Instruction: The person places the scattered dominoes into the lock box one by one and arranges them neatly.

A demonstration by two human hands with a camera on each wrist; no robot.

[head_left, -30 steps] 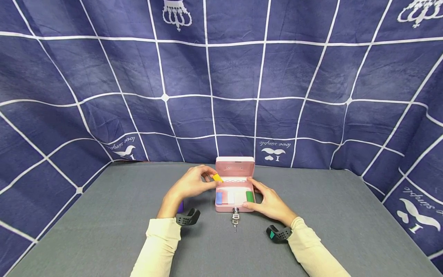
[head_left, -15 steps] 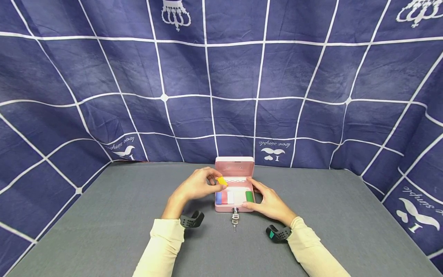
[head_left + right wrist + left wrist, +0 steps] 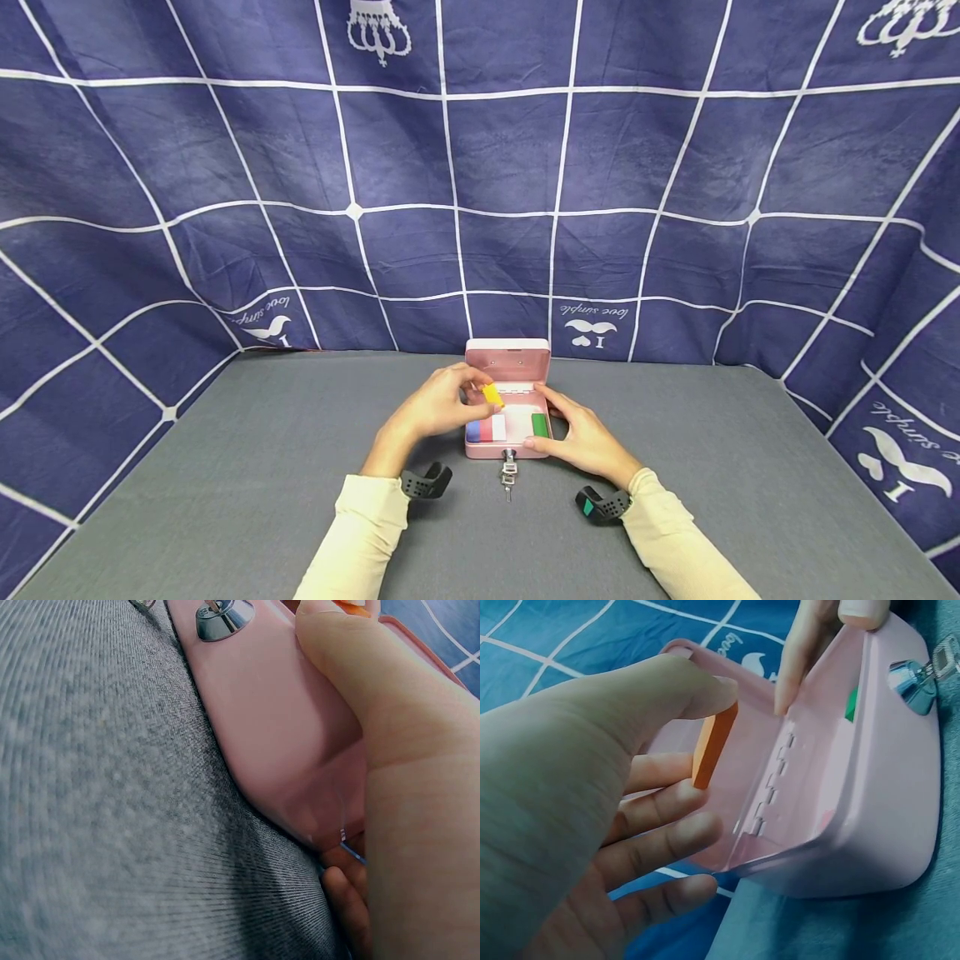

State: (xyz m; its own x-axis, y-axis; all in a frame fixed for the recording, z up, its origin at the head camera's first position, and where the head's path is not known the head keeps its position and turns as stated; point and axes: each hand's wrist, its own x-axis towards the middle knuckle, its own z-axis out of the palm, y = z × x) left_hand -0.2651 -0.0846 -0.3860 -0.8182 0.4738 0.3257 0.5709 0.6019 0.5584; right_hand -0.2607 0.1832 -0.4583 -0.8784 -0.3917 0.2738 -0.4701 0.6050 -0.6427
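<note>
A pink metal cash box (image 3: 487, 452) stands with its lid (image 3: 517, 365) raised. Over its left half, my left hand (image 3: 438, 406) pinches a flat yellow block (image 3: 492, 395) between thumb and fingers; the block (image 3: 715, 746) looks orange in the left wrist view. Inside lie a blue block (image 3: 472, 431), a red one (image 3: 487, 430) and a white one (image 3: 499, 427) side by side at the left. A green block (image 3: 539, 425) lies at the right end. My right hand (image 3: 585, 435) grips the box's right side, thumb at the front rim, fingers toward the hinge.
Keys (image 3: 509, 479) hang from the lock (image 3: 225, 619) on the box's front. The grey tabletop (image 3: 225, 475) spreads around the box. Behind it hangs a blue curtain (image 3: 510, 167) with white lines.
My left hand has moved right with the yellow block, from the box's left edge to over its inside. A purple thing by the left wrist is now hidden. The right hand stays put.
</note>
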